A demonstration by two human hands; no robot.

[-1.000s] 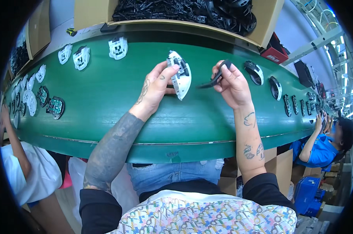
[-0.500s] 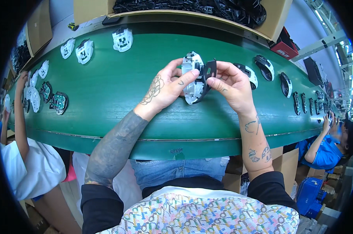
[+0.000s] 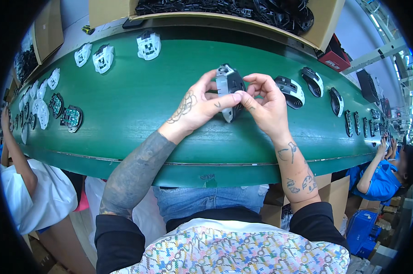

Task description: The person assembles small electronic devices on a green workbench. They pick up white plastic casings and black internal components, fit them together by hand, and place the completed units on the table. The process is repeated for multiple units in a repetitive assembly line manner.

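Both hands hold a white and black computer mouse shell (image 3: 222, 86) above the green work surface, tilted up on edge. My left hand (image 3: 195, 105) is closed round its white side, the thumb laid across the front. A black side panel (image 3: 236, 82) lies against the shell, facing right. My right hand (image 3: 270, 107) is closed at the panel, thumb tip pressed beside my left thumb tip. Its other fingers are curled, partly hidden behind the thumb. The shell's far side is hidden.
White mouse shells (image 3: 149, 45) lie at the far left, with green circuit boards (image 3: 72, 118) nearer. Black and white mouse shells (image 3: 290, 92) and dark narrow parts (image 3: 348, 123) sit at right. A cardboard box (image 3: 325, 27) of black parts stands behind. Co-workers reach in from both sides.
The black panel, held apart at an angle before, now lies against the white shell. My right hand has moved slightly left, its thumb meeting my left thumb. The left co-worker's hand has moved nearer.
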